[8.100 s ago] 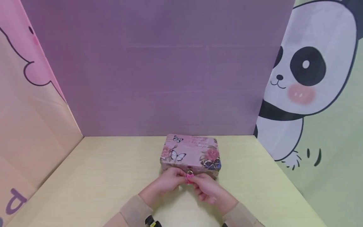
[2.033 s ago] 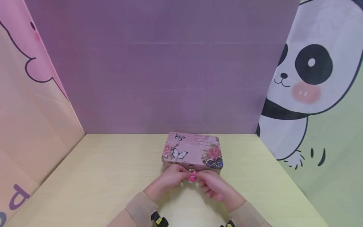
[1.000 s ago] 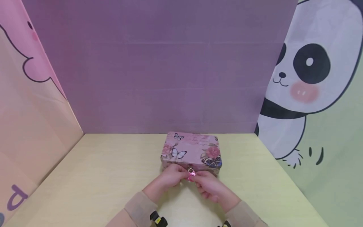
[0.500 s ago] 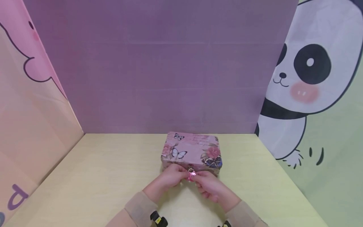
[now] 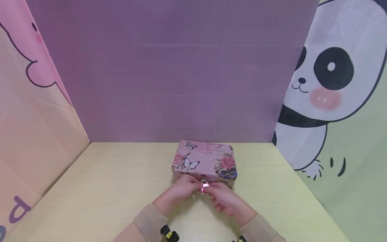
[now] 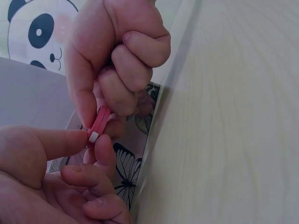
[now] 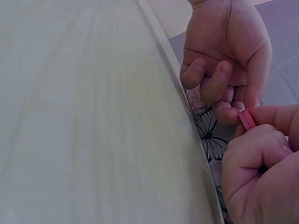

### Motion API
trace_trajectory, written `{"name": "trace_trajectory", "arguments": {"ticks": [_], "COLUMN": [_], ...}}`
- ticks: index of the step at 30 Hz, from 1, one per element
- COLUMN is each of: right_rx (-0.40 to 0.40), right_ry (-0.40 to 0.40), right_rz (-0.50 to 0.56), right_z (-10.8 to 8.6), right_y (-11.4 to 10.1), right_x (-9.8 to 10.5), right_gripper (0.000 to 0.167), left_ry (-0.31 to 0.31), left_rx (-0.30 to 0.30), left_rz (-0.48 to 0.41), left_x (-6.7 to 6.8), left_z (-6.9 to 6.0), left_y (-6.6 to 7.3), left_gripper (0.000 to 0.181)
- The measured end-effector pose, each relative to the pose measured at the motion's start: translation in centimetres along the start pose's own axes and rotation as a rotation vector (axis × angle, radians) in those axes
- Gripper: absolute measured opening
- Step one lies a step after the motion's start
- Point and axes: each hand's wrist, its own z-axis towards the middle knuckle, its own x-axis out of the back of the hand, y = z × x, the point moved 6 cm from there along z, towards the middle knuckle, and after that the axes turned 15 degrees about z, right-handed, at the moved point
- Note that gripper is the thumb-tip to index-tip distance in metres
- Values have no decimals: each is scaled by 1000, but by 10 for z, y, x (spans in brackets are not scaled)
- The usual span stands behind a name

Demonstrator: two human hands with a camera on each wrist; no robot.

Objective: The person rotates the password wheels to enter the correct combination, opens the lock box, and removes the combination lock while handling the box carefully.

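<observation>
A pink padlock (image 5: pixel 205 187) hangs by its metal shackle at the front of a closed pink tin box (image 5: pixel 205 158) printed with butterflies and roses. From the left, the left hand (image 5: pixel 182 188) pinches the lock's edge between thumb and finger; from the right, the right hand (image 5: pixel 225 198) pinches its body. In the left wrist view the lock (image 6: pixel 99 123) shows edge-on with a small white part at its lower end, between the left hand (image 6: pixel 65 172) and the right hand (image 6: pixel 121 51). In the right wrist view fingers of both hands cover much of the lock (image 7: pixel 246 120).
The box stands near the back of a pale wooden table (image 5: pixel 121 181). A purple panel (image 5: pixel 175 74) rises behind it, with a pink-figured panel (image 5: pixel 39 134) at left and a panda panel (image 5: pixel 350 141) at right. Black-and-yellow straps (image 5: pixel 170 234) show near the sleeves.
Two seconds ago the padlock's printed front faced up between the fingers; now it is tilted and shiny, with the right thumb over it. In the last half second the hands have barely moved.
</observation>
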Motion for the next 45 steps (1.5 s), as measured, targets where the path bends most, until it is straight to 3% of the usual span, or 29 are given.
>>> {"name": "trace_trajectory", "arguments": {"ticks": [17, 33, 45], "right_rx": [-9, -12, -27], "right_ry": [-7, -2, 3], "right_rz": [-23, -39, -122], "right_z": [0, -3, -10], "right_y": [0, -6, -20], "right_x": [0, 1, 17], "right_gripper": [38, 37, 33], "left_ry": [-7, -12, -11], "left_rx": [23, 30, 32], "left_rz": [3, 2, 3], "left_x": [0, 1, 1], "left_z": [0, -1, -2], "left_y": [-2, -2, -2], "left_gripper": [13, 16, 15]}}
